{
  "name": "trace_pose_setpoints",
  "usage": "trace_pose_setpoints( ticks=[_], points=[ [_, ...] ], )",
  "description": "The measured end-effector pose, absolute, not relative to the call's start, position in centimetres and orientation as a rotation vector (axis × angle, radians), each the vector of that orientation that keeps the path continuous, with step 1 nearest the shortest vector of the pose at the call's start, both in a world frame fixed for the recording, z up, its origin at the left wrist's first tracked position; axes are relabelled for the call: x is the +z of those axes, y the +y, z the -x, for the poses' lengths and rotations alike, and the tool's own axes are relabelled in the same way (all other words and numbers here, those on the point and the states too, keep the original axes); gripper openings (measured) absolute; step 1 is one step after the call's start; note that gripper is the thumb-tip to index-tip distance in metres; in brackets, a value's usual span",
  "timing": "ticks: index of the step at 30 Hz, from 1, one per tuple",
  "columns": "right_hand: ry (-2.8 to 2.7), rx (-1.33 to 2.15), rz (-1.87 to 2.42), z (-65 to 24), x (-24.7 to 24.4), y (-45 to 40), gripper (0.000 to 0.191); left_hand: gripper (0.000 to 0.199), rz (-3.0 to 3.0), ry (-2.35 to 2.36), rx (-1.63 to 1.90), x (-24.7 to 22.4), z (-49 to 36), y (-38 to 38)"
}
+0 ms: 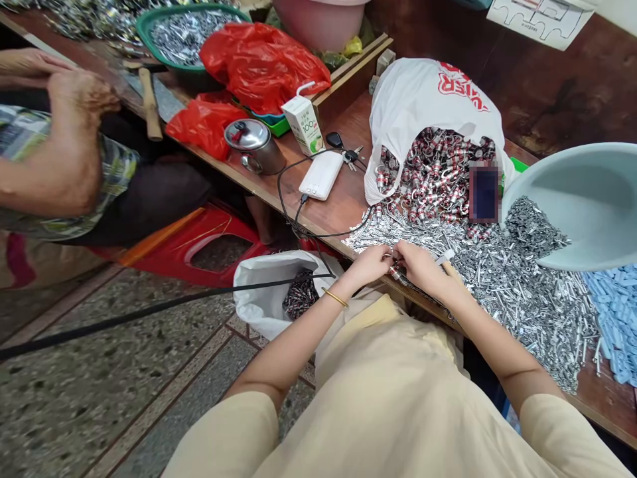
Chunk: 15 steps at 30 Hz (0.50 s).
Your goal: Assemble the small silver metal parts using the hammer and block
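Observation:
Close together at the table's front edge, my left hand and my right hand meet with fingers pinched. Between them is a small red-and-silver keychain piece, its ring end hidden by the fingers. Just beyond my hands spreads a heap of small silver metal parts. A white plastic bag lies open behind it, spilling red-and-silver pieces. Below and left of my left hand, a white sack holds similar dark-red pieces.
A tilted grey-blue basin and light blue pieces lie at right. A white power bank with black cable, drink carton and metal mug stand left. Another person's arm is at far left, near a red stool.

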State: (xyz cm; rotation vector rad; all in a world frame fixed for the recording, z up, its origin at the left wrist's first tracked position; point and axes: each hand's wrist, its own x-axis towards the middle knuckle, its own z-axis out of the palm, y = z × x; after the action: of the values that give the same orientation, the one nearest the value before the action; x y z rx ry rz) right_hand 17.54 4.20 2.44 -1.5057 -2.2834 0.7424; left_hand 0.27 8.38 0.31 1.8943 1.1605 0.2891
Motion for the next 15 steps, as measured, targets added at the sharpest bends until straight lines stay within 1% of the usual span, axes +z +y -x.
trace_pose_setpoints(
  ticks=[9, 15],
  points=[
    [-2.281, 0.746, 1.562, -17.4, 2.6, 4.4, 0.03, 0.023, -1.927, 1.078, 0.273, 0.2, -0.2, 8.7],
    [-2.286, 0.752, 1.566, -17.3, 2.8, 4.3, 0.029, 0.019, -1.796, 1.021, 0.323, -0.4, -0.1, 9.7]
  ],
)
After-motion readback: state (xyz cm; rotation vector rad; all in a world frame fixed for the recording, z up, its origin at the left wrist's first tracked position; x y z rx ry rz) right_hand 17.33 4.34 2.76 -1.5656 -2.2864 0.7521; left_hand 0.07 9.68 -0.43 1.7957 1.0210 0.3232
